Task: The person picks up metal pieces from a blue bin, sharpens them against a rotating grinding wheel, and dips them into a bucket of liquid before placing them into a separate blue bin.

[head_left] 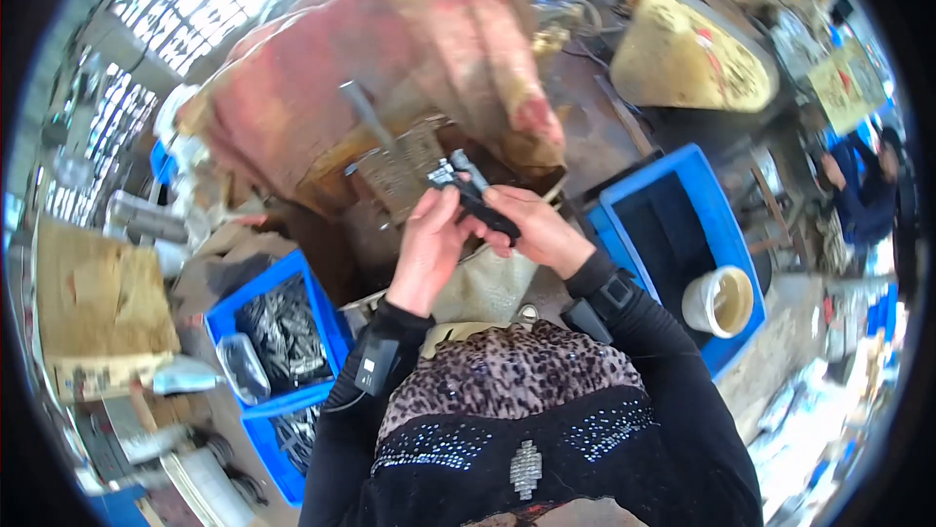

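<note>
Both hands meet over the work spot in the middle of the view. Between them is a small elongated piece with a black body (490, 216) and a silvery metal end; its exact kind I cannot make out. My left hand (429, 249) pinches it from the left, thumb near the metal end. From the right, my right hand (544, 227) has its thumb and fingers closed round the black part. Just beyond the fingers lies a worn, brownish metal block (402, 171), with a grey metal bar (369, 116) standing at a slant by it.
A reddish stained cloth (361, 49) drapes behind the block. At left, a blue crate (327, 308) holds many dark metal pieces and a clear plastic container (244, 368). At right, a blue bin (707, 181) carries a white bucket (694, 301). Another person (863, 181) is at far right.
</note>
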Demonstrator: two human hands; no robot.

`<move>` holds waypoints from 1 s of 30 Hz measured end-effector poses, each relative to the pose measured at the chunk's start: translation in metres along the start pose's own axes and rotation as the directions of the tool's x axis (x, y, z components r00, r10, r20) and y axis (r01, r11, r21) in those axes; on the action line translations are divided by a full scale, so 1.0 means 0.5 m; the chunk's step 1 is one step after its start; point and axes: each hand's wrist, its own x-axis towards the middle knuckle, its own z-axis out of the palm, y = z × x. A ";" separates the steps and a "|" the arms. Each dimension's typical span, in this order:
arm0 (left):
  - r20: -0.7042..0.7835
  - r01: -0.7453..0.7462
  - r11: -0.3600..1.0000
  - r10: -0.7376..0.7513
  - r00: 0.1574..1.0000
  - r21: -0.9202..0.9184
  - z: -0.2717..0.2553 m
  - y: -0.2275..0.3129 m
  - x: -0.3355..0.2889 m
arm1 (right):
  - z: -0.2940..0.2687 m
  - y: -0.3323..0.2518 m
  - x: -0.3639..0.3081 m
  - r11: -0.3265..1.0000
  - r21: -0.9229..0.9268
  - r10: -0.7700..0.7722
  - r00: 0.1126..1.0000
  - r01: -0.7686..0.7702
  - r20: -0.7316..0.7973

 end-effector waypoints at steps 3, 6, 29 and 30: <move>-0.038 -0.045 0.970 0.055 0.998 0.240 0.036 -0.011 0.006 | 0.019 -0.007 -0.019 0.997 0.073 0.046 0.994 -0.039 -0.103; -0.067 -0.137 0.944 0.164 0.984 0.300 0.029 -0.028 0.000 | 0.002 0.004 -0.031 1.000 -0.027 0.008 0.999 -0.009 -0.051; -0.072 0.379 0.869 -0.377 0.923 0.317 0.127 -0.289 0.136 | -0.157 -0.028 -0.308 0.912 -0.401 -0.099 0.899 -0.090 -0.426; -0.039 0.387 0.887 -0.390 0.920 0.252 0.127 -0.286 0.139 | -0.163 -0.033 -0.319 0.902 -0.407 -0.072 0.880 -0.142 -0.469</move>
